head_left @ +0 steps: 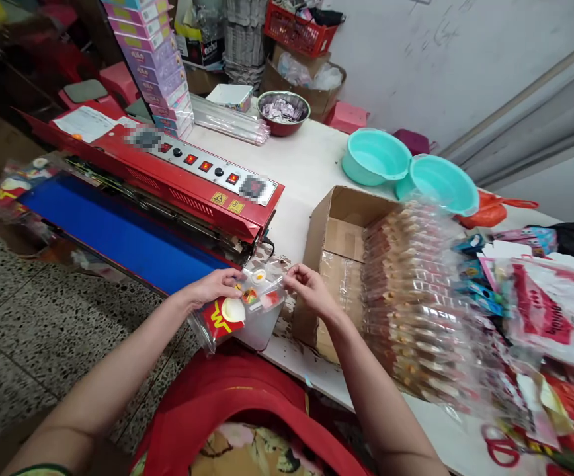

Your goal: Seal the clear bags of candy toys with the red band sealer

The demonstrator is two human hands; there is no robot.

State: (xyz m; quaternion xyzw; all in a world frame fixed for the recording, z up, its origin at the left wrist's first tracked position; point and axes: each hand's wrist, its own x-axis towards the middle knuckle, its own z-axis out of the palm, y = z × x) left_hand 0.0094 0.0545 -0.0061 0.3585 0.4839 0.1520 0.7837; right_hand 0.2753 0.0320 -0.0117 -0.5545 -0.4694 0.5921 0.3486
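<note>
Your left hand (221, 285), nearer the belt (118, 239), and right hand (309, 288) pinch the bag (241, 309), its length crosswise to the belt.

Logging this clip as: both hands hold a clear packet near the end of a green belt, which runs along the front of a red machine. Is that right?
Not quite: the belt is blue, not green, as the head view shows. The rest stands: the left hand and right hand hold a clear packet near its end, and it runs along the red machine.
</note>
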